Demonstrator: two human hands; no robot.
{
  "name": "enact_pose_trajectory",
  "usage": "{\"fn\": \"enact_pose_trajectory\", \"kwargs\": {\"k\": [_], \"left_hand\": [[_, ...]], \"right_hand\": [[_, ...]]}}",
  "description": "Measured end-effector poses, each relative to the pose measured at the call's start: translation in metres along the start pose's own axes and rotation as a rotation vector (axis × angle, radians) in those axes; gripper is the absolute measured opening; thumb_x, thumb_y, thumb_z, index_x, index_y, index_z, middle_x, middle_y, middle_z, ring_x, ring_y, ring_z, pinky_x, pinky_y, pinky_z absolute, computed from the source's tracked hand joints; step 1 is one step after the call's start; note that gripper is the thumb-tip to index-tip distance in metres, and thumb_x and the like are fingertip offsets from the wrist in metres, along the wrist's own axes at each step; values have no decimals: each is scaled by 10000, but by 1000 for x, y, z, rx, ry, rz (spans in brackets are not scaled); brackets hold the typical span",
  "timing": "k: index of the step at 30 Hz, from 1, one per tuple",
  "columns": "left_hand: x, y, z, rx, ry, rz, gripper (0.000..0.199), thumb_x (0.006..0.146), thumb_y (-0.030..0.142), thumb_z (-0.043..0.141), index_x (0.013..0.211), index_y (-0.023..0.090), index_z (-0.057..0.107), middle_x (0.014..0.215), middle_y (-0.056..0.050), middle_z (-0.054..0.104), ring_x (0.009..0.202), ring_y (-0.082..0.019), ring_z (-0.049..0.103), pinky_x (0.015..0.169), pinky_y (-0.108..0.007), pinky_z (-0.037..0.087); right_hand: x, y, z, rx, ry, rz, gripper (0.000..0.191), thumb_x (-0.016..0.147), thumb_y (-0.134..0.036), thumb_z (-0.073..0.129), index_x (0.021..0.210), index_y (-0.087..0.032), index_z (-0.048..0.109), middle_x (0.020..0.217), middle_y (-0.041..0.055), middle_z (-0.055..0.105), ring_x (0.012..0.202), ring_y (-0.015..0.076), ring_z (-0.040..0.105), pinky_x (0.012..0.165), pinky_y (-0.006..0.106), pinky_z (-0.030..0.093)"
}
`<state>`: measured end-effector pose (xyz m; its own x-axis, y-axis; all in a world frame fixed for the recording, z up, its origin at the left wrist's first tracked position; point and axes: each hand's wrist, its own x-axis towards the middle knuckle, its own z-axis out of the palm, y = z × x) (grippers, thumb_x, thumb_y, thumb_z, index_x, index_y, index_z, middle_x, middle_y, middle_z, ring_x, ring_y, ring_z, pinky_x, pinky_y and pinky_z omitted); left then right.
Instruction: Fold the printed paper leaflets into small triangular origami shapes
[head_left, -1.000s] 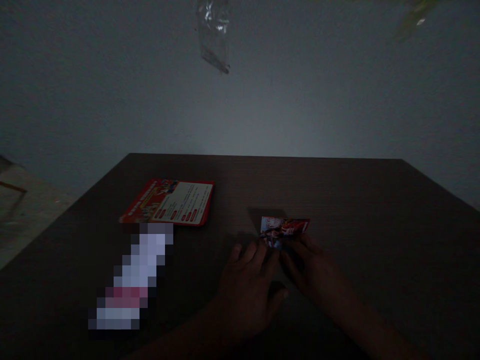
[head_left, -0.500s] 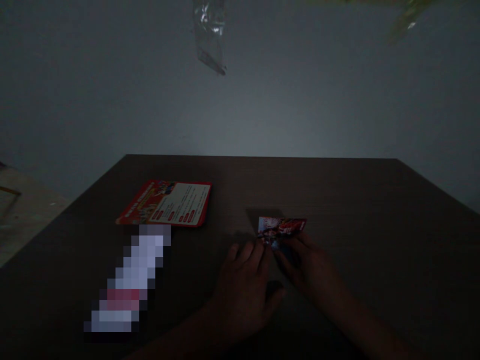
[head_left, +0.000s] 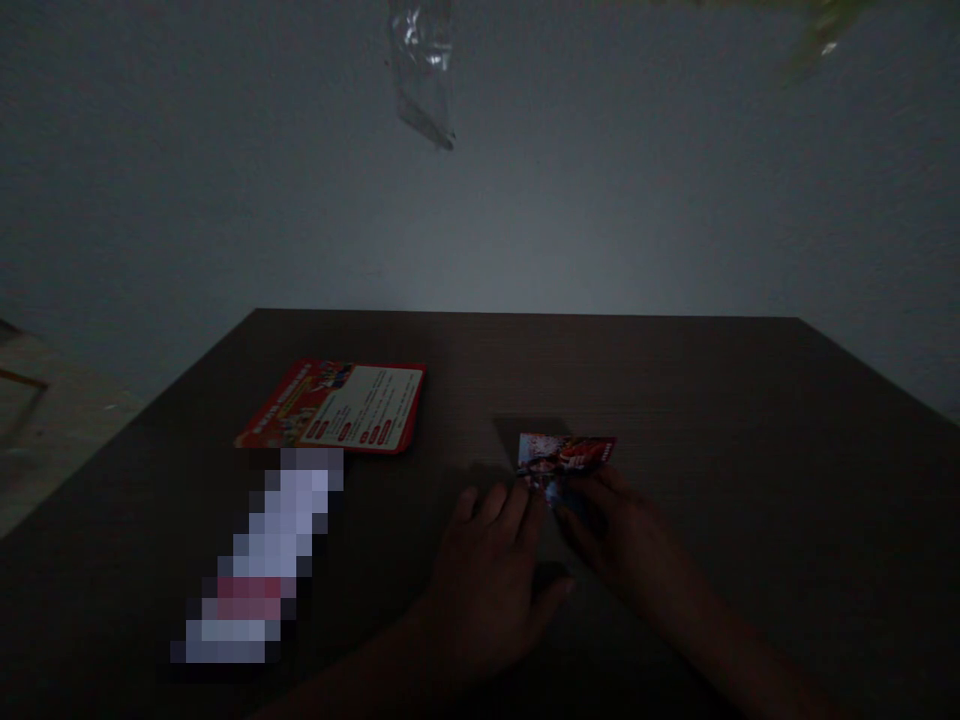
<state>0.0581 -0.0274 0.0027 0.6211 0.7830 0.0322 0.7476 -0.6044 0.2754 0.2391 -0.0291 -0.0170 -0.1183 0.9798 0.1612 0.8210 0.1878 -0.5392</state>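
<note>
While my right hand [head_left: 626, 525] pinches the card [head_left: 564, 458] tilted above the table [head_left: 675, 390], I rest my left hand [head_left: 484, 570], fingers slightly spread, at its near edge, probably to steady it

No wording can be read clearly. The red printed card [head_left: 334, 408] at centre left of the frame bears white characters, fine dark lines and red label boxes, all too small to make out. Tiny pale marks, illegible, edge the picture card [head_left: 562, 456] right of centre.
</note>
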Motion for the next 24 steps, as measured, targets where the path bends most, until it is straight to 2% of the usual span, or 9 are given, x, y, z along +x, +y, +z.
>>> {"fn": "enact_pose_trajectory", "kwargs": {"k": [13,18,24], "left_hand": [[0,-1,3,-4,-13,0,597,875,551,377,1343,181,394,1384,-116,436,1223,-303,382,1008,-541,252],[0,-1,1,-7,-9,4,597,867,544,400,1340,179,395,1372,-110,446,1200,-298,401,992,-532,273],[-1,-1,0,0,-3,-6,592,861,533,423,1336,180,401,1363,-106,455,1203,-298,396,1003,-529,259]], "right_hand": [[0,0,-2,21,-15,-14,227,844,-201,511,1035,-177,631,1070,109,615,934,222,628,829,362,510],[-1,2,-1,20,-26,-20,237,841,-205,512,1049,-186,624,1062,113,615,879,221,639,784,365,523],[-1,3,-3,31,-23,-20,246,841,-201,506,1053,-202,630,1065,98,622,903,212,636,809,346,515]]}}
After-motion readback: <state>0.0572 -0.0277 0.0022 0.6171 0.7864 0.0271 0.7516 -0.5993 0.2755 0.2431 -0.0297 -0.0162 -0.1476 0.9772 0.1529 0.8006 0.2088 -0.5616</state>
